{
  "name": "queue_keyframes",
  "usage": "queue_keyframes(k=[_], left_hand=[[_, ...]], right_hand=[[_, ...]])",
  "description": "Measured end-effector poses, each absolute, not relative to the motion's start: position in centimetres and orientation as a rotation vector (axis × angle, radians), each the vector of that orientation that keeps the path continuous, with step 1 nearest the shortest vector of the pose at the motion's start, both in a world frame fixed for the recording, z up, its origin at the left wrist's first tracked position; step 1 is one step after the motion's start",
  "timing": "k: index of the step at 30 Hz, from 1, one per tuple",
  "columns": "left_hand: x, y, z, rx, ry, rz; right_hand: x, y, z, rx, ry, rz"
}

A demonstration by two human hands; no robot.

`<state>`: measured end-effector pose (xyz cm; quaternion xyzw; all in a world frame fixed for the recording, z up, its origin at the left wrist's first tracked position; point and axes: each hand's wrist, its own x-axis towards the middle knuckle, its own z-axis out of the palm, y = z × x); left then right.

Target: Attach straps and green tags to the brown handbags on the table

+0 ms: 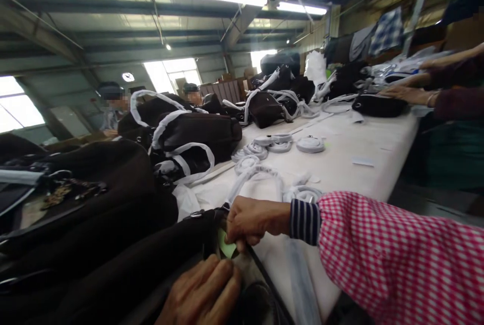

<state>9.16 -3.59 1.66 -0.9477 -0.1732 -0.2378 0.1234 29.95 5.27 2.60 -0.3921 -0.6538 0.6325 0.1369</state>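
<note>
A black bag [162, 244] lies open in front of me, with metal rings on its near top edge. My right hand [251, 219], in a striped cuff and a red-and-white checked sleeve, is closed at the end of the bag's opening. Right by its fingertips shows a light green sticker or slip [227, 245], partly covered. My left hand [206, 292] rests lower down with fingers curled over the bag's rim; its fingertips are hidden. A dark zipper edge or strap [266, 277] runs from below my right hand towards the bottom.
More black bags [200, 136] with white-wrapped handles are piled along the left of the white table [340, 168]. Several coiled wrapped straps [310, 144] lie mid-table. At the right, a co-worker's hands [406, 94] touch a small black bag [380, 106]. Two people are farther back.
</note>
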Motion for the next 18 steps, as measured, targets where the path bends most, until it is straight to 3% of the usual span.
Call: queue_keyframes(k=[7, 12, 18], left_hand=[[9.9, -4.9, 4.1, -2.697, -0.557, -0.717], [10.2, -5.0, 3.3, -2.782, -0.684, -0.688], [10.5, -3.1, 0.0, -2.863, -0.821, -0.781]], right_hand=[[27.9, 4.2, 2.7, -1.248, -1.81, 1.757], [27.9, 4.1, 1.0, -1.223, -1.969, 1.785], [27.5, 4.3, -0.1, -1.26, -2.102, 1.268]])
